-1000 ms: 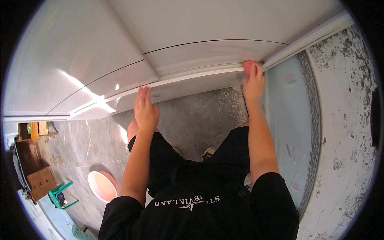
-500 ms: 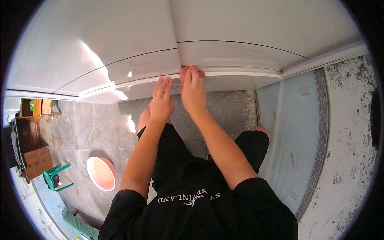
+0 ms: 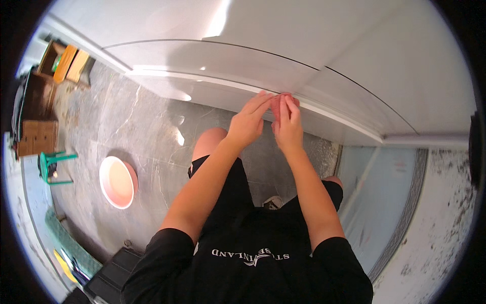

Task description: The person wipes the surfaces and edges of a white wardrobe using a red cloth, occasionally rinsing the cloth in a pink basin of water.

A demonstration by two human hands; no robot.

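Note:
My left hand (image 3: 248, 121) and my right hand (image 3: 287, 126) are side by side, fingers stretched out, with their tips pressed on the lower edge of a white trim strip (image 3: 212, 83). The strip runs along the bottom of large glossy white panels (image 3: 202, 55) in front of me. Neither hand holds a loose object. Whether anything small sits under the fingertips cannot be made out. My bare knee (image 3: 210, 142) shows just below the left hand.
A grey stone floor (image 3: 126, 121) lies below. On it, to the left, are a pink round basin (image 3: 117, 181), a small green stool (image 3: 50, 164) and brown cardboard boxes (image 3: 36, 137). A pale blue sheet (image 3: 385, 202) and a rough plaster wall (image 3: 445, 202) stand on the right.
My right hand slid left along the strip from its far right end until it met my left hand. My view turned to the right.

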